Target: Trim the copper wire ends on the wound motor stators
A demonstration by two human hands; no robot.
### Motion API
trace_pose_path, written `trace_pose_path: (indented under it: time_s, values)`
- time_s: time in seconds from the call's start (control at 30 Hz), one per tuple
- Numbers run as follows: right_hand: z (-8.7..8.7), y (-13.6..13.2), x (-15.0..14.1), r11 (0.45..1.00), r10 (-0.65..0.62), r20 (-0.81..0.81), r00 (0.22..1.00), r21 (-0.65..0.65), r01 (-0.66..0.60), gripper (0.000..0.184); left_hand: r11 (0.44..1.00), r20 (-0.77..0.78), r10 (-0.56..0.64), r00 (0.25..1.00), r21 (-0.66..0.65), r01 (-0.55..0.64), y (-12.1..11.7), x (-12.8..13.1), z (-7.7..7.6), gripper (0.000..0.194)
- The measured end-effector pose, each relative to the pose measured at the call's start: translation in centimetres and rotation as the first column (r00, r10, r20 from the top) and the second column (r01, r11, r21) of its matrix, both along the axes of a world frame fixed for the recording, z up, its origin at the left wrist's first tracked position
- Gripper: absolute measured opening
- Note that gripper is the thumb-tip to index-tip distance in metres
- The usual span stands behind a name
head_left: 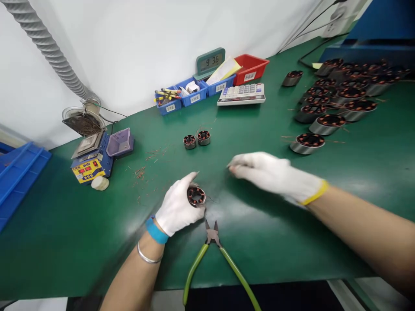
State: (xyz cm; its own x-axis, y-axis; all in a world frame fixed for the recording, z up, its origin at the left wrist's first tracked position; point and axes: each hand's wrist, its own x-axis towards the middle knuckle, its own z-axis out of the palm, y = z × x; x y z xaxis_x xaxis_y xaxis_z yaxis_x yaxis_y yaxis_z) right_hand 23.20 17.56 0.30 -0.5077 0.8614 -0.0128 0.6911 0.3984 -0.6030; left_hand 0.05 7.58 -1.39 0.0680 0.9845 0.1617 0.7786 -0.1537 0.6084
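My white-gloved left hand (pixel 180 203) is wrapped around a motor stator (pixel 196 196), a short metal ring with copper windings inside, held low over the green table. Thin wire ends stick out at its right side. My right hand (pixel 262 170), also gloved, is up to the right, slightly blurred, with its fingers pressed together; whatever may be in the fingertips is too small to make out. Just below the left hand lie cutting pliers (pixel 212 235), jaws apart, their green handles reaching past the table's front edge. Two smaller-looking stators (pixel 203 137) stand farther back.
Many stators (pixel 327 123) crowd the right side. Wire scraps (pixel 140 172) lie left of centre. A yellow-blue soldering pot (pixel 90 162) and purple tray (pixel 119 142) stand at left. Blue bins (pixel 168 106), a red bin (pixel 249 69), a calculator (pixel 241 93) and clock (pixel 210 62) line the back.
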Motion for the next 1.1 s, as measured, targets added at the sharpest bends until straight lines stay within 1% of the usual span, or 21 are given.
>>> trace_pose_path:
  time_s: [0.03, 0.07, 0.1, 0.13, 0.17, 0.2, 0.23, 0.27, 0.3, 0.37, 0.43, 0.57, 0.6, 0.63, 0.73, 0.77, 0.8, 0.83, 0.9, 1.0, 1.1]
  values:
    - [0.1, 0.4, 0.8, 0.998, -0.057, -0.005, 0.998, 0.027, 0.057, 0.029, 1.0, -0.001, 0.023, 1.0, -0.001, -0.023, 0.1, 0.0, 0.0, 0.077]
    - [0.1, 0.4, 1.2, 0.995, -0.061, -0.012, 0.998, 0.082, 0.061, 0.032, 0.999, -0.002, 0.039, 0.999, -0.001, -0.039, 0.1, 0.0, 0.0, 0.077]
    - [0.0, 0.2, 1.2, 0.984, -0.008, -0.014, 1.0, 0.18, 0.011, 0.032, 0.999, -0.003, 0.046, 0.999, 0.004, -0.046, 0.2, 0.1, 0.0, 0.077]
    - [-0.2, -0.3, 0.7, 0.948, 0.08, 0.008, 0.997, 0.309, -0.078, 0.031, 0.999, -0.005, 0.046, 0.999, 0.011, -0.046, 0.3, 0.1, 0.0, 0.078]
    - [-0.5, -1.1, -0.2, 0.879, 0.177, 0.063, 0.982, 0.439, -0.187, 0.029, 0.999, -0.008, 0.048, 0.999, 0.019, -0.048, 0.4, 0.2, -0.1, 0.078]
    - [-0.9, -1.9, -1.3, 0.797, 0.234, 0.145, 0.961, 0.538, -0.276, 0.027, 0.998, -0.008, 0.054, 0.999, 0.03, -0.054, 0.4, 0.3, -0.1, 0.078]
    - [-1.3, -2.7, -2.6, 0.724, 0.251, 0.236, 0.939, 0.597, -0.344, 0.023, 0.998, -0.007, 0.06, 0.998, 0.038, -0.059, 0.5, 0.4, -0.1, 0.077]
    - [-1.6, -3.3, -3.7, 0.676, 0.243, 0.32, 0.916, 0.621, -0.396, 0.016, 0.997, -0.006, 0.062, 0.998, 0.043, -0.062, 0.5, 0.5, -0.1, 0.077]
    - [-1.8, -3.6, -4.7, 0.649, 0.223, 0.385, 0.895, 0.626, -0.431, 0.014, 0.997, -0.006, 0.062, 0.998, 0.046, -0.061, 0.5, 0.5, -0.1, 0.076]
    - [-1.8, -3.4, -5.4, 0.626, 0.192, 0.461, 0.866, 0.622, -0.47, 0.029, 0.998, -0.018, 0.053, 0.998, 0.045, -0.052, 0.4, 0.5, 0.0, 0.075]
    - [-1.2, -2.3, -4.3, 0.635, 0.153, 0.463, 0.873, 0.631, -0.445, 0.036, 0.998, -0.034, 0.046, 0.998, 0.033, -0.045, 0.4, 0.5, 0.2, 0.074]
    - [0.1, 0.1, 0.0, 0.689, -0.017, 0.324, 0.946, 0.689, -0.224, 0.032, 0.996, -0.005, 0.087, 0.996, -0.016, -0.087, 0.2, 0.7, 0.3, 0.075]
    - [0.2, 0.1, 0.7, 0.705, -0.038, 0.283, 0.958, 0.687, -0.175, 0.031, 0.994, 0.01, 0.109, 0.994, -0.028, -0.109, 0.1, 0.9, 0.2, 0.077]
    - [0.1, -0.2, 1.0, 0.737, -0.02, 0.241, 0.97, 0.659, -0.149, 0.032, 0.99, 0.023, 0.136, 0.99, -0.039, -0.135, 0.1, 1.0, 0.1, 0.079]
    - [-1.0, -2.3, -0.4, 0.851, 0.211, 0.189, 0.959, 0.447, -0.276, 0.04, 0.975, 0.05, 0.216, 0.975, -0.057, -0.213, 0.1, 1.6, -0.1, 0.083]
    - [-1.4, -3.0, -1.5, 0.884, 0.255, 0.148, 0.956, 0.366, -0.292, 0.04, 0.971, 0.056, 0.234, 0.971, -0.06, -0.231, 0.1, 1.8, -0.1, 0.083]
    - [-1.8, -3.6, -2.7, 0.921, 0.247, 0.085, 0.965, 0.29, -0.261, 0.039, 0.968, 0.06, 0.247, 0.967, -0.059, -0.243, 0.1, 2.0, -0.2, 0.083]
    - [-2.0, -3.9, -3.9, 0.958, 0.197, 0.015, 0.98, 0.209, -0.195, 0.038, 0.967, 0.064, 0.25, 0.966, -0.055, -0.247, 0.1, 2.2, -0.2, 0.082]
    - [-2.1, -3.8, -5.9, 0.996, 0.065, -0.085, 0.994, 0.062, -0.059, 0.034, 0.967, 0.062, 0.253, 0.965, -0.044, -0.251, 0.1, 2.4, -0.2, 0.082]
    - [-1.7, -2.9, -7.3, 0.995, -0.052, -0.127, 0.99, -0.091, 0.041, 0.026, 0.968, 0.034, 0.248, 0.968, -0.044, -0.247, 0.1, 2.4, -0.1, 0.084]
    - [-1.9, -2.2, -7.2, 0.976, -0.15, -0.181, 0.972, -0.184, 0.116, 0.021, 0.975, 0.014, 0.218, 0.976, -0.04, -0.218, 0.1, 2.4, 0.0, 0.085]
